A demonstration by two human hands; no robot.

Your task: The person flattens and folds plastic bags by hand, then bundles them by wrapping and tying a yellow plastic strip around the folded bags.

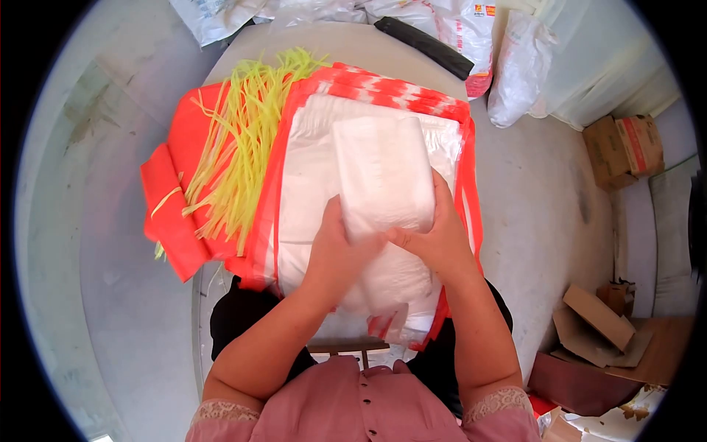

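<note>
Both hands grip a folded bundle of white plastic bags (383, 166), held over a stack of plastic bags. My left hand (340, 247) wraps the bundle's left side, its fingers partly blurred. On the right edge is my right hand (438, 236), thumb lying across the front and fingers behind. Beneath lies the stack of red-edged clear plastic bags (309, 158), spread over the table and my lap. A bunch of yellow-green plastic strips (247, 140) rests along the stack's left side, on red folded plastic (195, 140).
A rolled red bundle (169, 214) tied with a yellow strip sits at the left. Behind the stack are a black roll (423, 46) and white sacks (519, 70). Cardboard boxes (624, 151) stand at the right, with an opened carton (596, 331) lower down.
</note>
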